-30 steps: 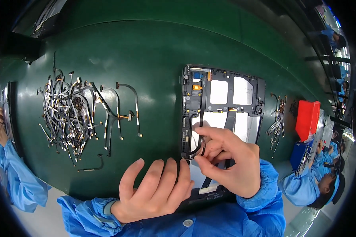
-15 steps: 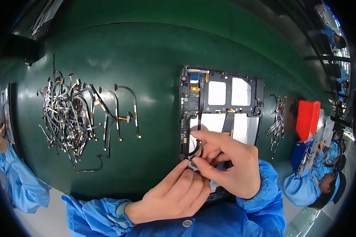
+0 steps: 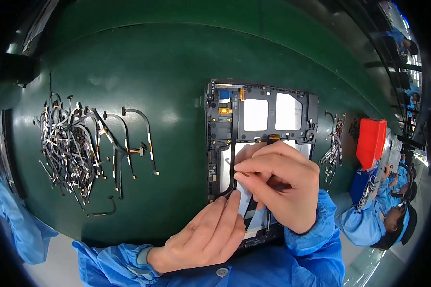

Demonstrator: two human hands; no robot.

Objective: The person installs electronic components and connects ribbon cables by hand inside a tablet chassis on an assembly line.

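An opened tablet-like device (image 3: 287,129) with a black frame and pale inner panels lies in front of me. A thin black flat cable (image 3: 234,131) runs down along its left side and bends near the lower left corner. My right hand (image 3: 285,184) pinches this cable between thumb and forefinger, just above the bend. My left hand (image 3: 203,234) lies over the lower left corner, its fingers together and their tips pressing on the cable's lower stretch. The left thumb and the cable's lower end are hidden.
A heap of loose cables (image 3: 72,148) lies to the left, several strewn beside it. A smaller cable bunch (image 3: 334,143) sits right of the device. Beyond it stand a red bin (image 3: 371,143) and a blue bin (image 3: 362,184). Co-workers in blue sleeves (image 3: 19,225) sit on both sides.
My right hand has moved up the cable, and the cable's loop near the corner is now straighter. My left fingers have shifted slightly. The view has shifted a little.
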